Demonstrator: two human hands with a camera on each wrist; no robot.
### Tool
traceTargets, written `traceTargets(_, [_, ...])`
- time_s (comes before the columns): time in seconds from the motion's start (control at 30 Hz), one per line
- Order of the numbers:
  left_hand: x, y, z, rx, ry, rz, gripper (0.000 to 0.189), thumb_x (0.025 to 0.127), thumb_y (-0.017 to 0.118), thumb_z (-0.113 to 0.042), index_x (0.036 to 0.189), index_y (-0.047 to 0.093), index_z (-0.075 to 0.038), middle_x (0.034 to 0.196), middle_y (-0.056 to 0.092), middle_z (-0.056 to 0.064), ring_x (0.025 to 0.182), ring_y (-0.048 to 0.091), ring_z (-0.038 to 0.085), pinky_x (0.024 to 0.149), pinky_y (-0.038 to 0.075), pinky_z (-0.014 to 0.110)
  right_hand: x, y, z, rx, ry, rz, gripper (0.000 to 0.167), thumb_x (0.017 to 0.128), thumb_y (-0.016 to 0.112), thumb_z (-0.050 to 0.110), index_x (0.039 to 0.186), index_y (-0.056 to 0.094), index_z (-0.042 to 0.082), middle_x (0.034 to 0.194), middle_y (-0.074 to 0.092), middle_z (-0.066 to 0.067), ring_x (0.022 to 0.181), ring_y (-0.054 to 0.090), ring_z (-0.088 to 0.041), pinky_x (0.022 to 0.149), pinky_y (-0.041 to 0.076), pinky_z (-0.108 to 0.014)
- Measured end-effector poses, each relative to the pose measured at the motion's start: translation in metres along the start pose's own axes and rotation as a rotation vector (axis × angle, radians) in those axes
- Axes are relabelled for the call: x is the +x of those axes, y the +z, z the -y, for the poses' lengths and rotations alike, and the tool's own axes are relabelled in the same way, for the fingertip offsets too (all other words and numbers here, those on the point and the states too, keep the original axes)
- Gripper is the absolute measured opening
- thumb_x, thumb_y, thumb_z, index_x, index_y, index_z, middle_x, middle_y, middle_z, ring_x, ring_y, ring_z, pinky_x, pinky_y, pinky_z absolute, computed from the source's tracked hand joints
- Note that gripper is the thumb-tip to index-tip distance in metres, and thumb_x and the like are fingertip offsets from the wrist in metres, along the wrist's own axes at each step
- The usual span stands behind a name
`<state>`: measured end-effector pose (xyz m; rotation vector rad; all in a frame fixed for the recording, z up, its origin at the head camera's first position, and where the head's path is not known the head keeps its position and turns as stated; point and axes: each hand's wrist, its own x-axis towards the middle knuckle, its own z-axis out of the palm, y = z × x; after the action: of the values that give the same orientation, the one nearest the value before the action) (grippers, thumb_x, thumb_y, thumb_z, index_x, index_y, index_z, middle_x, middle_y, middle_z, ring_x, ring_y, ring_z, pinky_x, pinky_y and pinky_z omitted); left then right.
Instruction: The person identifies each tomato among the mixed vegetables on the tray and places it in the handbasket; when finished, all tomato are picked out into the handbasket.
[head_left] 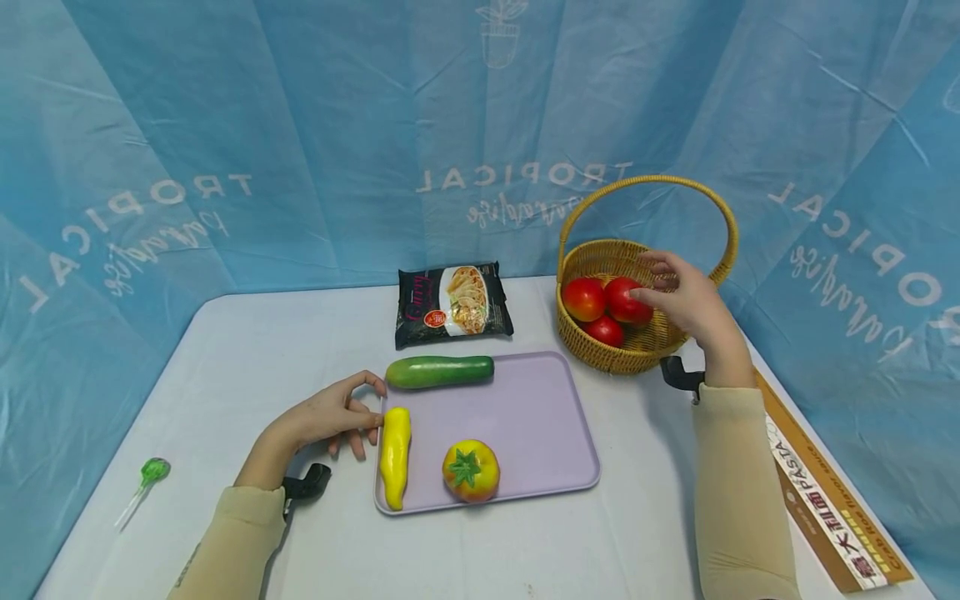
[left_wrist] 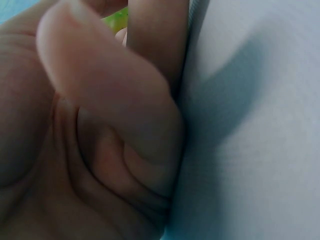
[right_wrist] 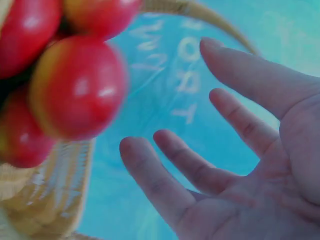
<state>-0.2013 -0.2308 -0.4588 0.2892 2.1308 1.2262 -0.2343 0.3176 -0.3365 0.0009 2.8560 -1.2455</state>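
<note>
My right hand (head_left: pixel 678 296) hovers at the right side of a wicker basket (head_left: pixel 611 360) that holds several shiny red round fruits with yellow patches. In the right wrist view its fingers (right_wrist: pixel 160 185) are spread, and a gap separates them from the nearest red fruit (right_wrist: pixel 80 87). On the lilac tray (head_left: pixel 525 425) lie a green cucumber (head_left: pixel 440 372), a yellow chili pepper (head_left: pixel 394 458) and a yellow-orange tomato (head_left: pixel 471 471) with green leaves. At the tray's left rim rests my left hand (head_left: pixel 330 417), loosely bent, fingertips right at the edge between cucumber and pepper.
Behind the tray lies a black noodle packet (head_left: pixel 453 304). A green lollipop (head_left: pixel 153 472) is far left. Along the right table edge runs a long pasta box (head_left: pixel 825 492). The basket's tall handle (head_left: pixel 648 179) arches over it. Blue curtain (head_left: pixel 360 125) hangs around the table.
</note>
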Motion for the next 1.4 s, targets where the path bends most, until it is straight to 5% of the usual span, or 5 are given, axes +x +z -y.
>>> traceTargets(0.33, [0.000, 0.000, 0.001, 0.005, 0.006, 0.005, 0.052, 0.102, 0.070, -0.026, 0.142, 0.039, -0.011, 0.085, 0.078, 0.008, 0.063, 0.077, 0.025, 0.044, 0.045, 0.022, -0.023, 0.021, 0.049, 0.089, -0.210, 0.127, 0.062, 0.099, 0.076, 0.034, 0.155, 0.049, 0.029, 0.156, 0.053, -0.008, 0.143, 0.053, -0.034, 0.109, 0.052, -0.057])
traceTargets(0.6, [-0.001, 0.001, 0.001, -0.005, -0.004, 0.007, 0.052, 0.102, 0.070, -0.027, 0.141, 0.040, -0.012, 0.085, 0.078, 0.009, 0.062, 0.076, 0.024, 0.044, 0.044, 0.021, -0.023, 0.070, 0.068, 0.157, -0.392, 0.413, 0.062, 0.098, 0.077, 0.020, 0.154, 0.051, 0.021, 0.153, 0.056, -0.008, 0.137, 0.059, -0.032, 0.113, 0.052, -0.054])
traceTargets(0.93, [-0.001, 0.000, -0.001, -0.007, -0.003, 0.006, 0.052, 0.102, 0.070, -0.027, 0.141, 0.039, -0.012, 0.085, 0.078, 0.009, 0.062, 0.076, 0.024, 0.044, 0.043, 0.021, -0.025, 0.140, 0.081, 0.098, -0.477, 0.937, 0.062, 0.097, 0.078, 0.020, 0.154, 0.053, 0.022, 0.160, 0.053, -0.008, 0.143, 0.056, -0.035, 0.115, 0.052, -0.045])
traceTargets(1.4, [-0.001, 0.000, -0.001, -0.007, -0.002, 0.010, 0.052, 0.102, 0.070, -0.025, 0.141, 0.039, -0.010, 0.085, 0.078, 0.009, 0.062, 0.076, 0.024, 0.044, 0.043, 0.021, -0.030, 0.180, 0.081, 0.095, -0.487, 1.194, 0.055, 0.095, 0.078, 0.009, 0.147, 0.060, 0.017, 0.153, 0.059, -0.002, 0.142, 0.056, -0.029, 0.115, 0.052, -0.042])
